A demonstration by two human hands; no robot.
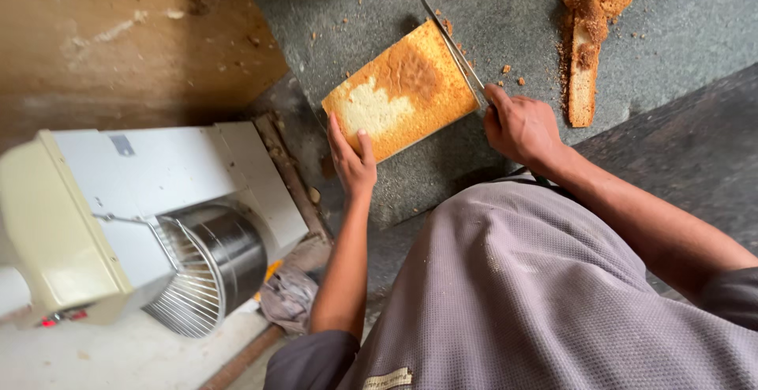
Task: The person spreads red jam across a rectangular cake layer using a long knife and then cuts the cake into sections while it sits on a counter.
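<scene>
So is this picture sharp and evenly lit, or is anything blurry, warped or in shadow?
Head view: the cake slab, knife and both hands, left hand and right hand, look sharp under soft, even daylight; a shadow darkens the counter below the slab; the mixer at the left edge looks stretched by the wide lens, its cream casing bright.

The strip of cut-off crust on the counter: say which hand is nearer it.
Right. The right hand grips the knife just left of the crust strip; the left hand rests across the cake slab.

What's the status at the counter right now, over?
Left hand flat on sponge cake slab. Right hand grips knife along slab's right edge. Cut crust strip lies apart, right. Nothing blocking.
</scene>
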